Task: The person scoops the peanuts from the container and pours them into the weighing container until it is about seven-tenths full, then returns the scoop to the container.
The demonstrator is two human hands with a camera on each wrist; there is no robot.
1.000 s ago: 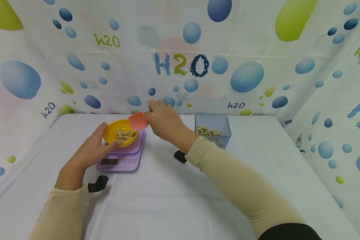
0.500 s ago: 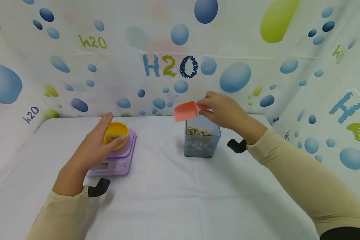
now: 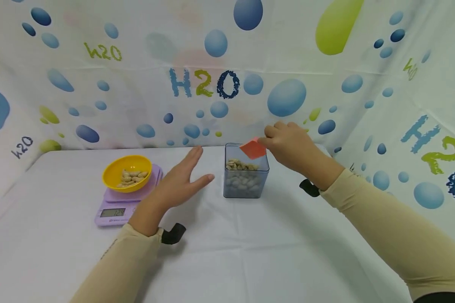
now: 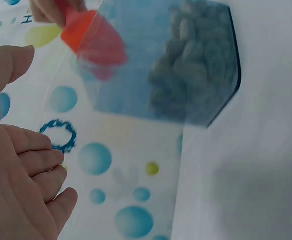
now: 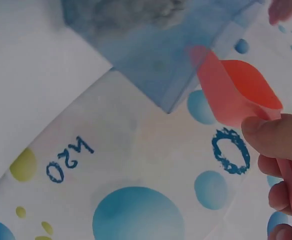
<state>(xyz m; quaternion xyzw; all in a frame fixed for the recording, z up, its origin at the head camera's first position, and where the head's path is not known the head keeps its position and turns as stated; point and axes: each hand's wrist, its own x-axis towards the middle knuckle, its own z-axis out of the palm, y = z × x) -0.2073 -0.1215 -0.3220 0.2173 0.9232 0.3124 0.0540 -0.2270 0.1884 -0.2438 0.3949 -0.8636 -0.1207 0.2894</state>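
My right hand (image 3: 288, 145) grips the handle of a coral-red scoop (image 3: 253, 149), whose blade dips just inside the top of a clear blue-grey container (image 3: 246, 191). Peanuts in their shells (image 3: 242, 166) fill the lower part of that container. In the right wrist view the thumb lies along the scoop (image 5: 226, 95) near the neck of its handle. My left hand (image 3: 174, 183) is held in the air left of the container, fingers straight and thumb apart, holding nothing. Behind it a yellow bowl (image 3: 110, 174) with several peanuts rests on a purple kitchen scale (image 3: 102, 210).
The scale's display (image 3: 113, 212) shows digits that look like 124. A white cloth covers the table (image 3: 288, 252). Behind and at the sides hangs a curtain (image 3: 136, 92) printed with blue and green drops.
The scoop has moved right from over the bowl to the container and dipped into it. My left hand has let go of the bowl, which sits level, and moved right towards the container.
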